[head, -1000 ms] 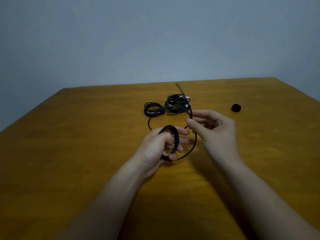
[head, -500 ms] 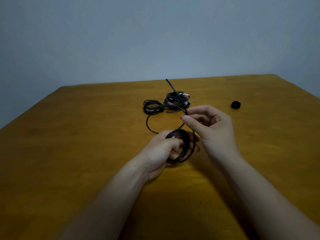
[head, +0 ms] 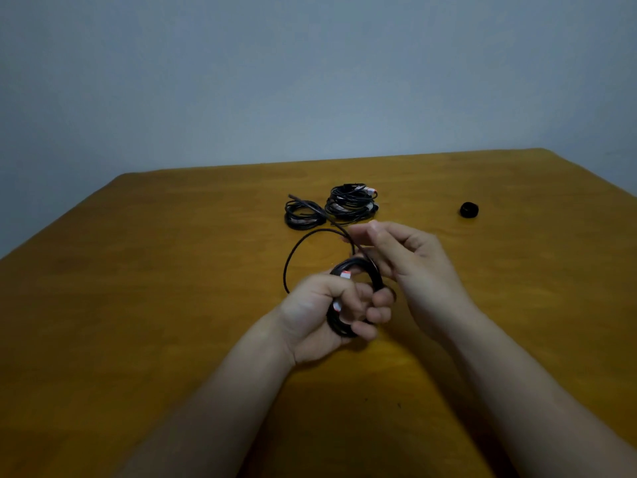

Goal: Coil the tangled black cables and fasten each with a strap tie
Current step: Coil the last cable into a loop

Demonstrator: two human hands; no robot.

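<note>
Black cable (head: 376,277): thin, light, likely springy, half coiled just above the table (head: 165,305).
Left hand (head: 315,307) grips the bunched loops; right hand (head: 412,260) pinches the loose tail (head: 299,251). Best held where loops cross, lest they spring apart.

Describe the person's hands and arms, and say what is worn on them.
The left hand and the right hand are bare: no gloves, rings, watch or bands show. Both forearms are uncovered down to the picture's lower edge, with no sleeve in view.
</note>
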